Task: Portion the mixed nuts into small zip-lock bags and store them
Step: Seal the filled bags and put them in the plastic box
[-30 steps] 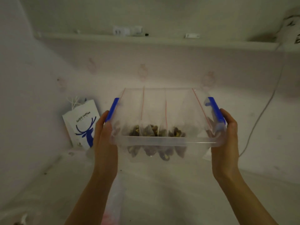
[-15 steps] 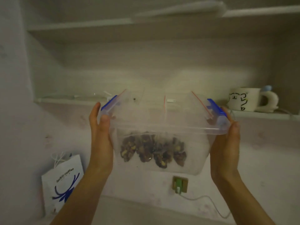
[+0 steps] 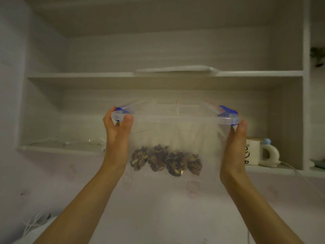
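Note:
A clear plastic box (image 3: 175, 118) with blue side clips is held up in the air in front of the lower wall shelf (image 3: 58, 148). Inside it stand several small zip-lock bags (image 3: 166, 160) with red seal strips, each with brown mixed nuts at the bottom. My left hand (image 3: 117, 138) grips the box's left end, thumb over the rim. My right hand (image 3: 234, 147) grips its right end below the blue clip. The box has no lid on it and its rim sits level with the gap between the two shelves.
A white mug (image 3: 253, 151) with black markings stands at the right of the lower shelf, with a cable beside it. A flat white thing (image 3: 175, 69) lies on the upper shelf. Thin clear items lie on the lower shelf's left. A white bag (image 3: 35, 226) shows at bottom left.
Both hands have raised the box from the table level up to the shelves. The view tilted upward, so the paper coffee bag dropped out of sight and the upper shelf came in.

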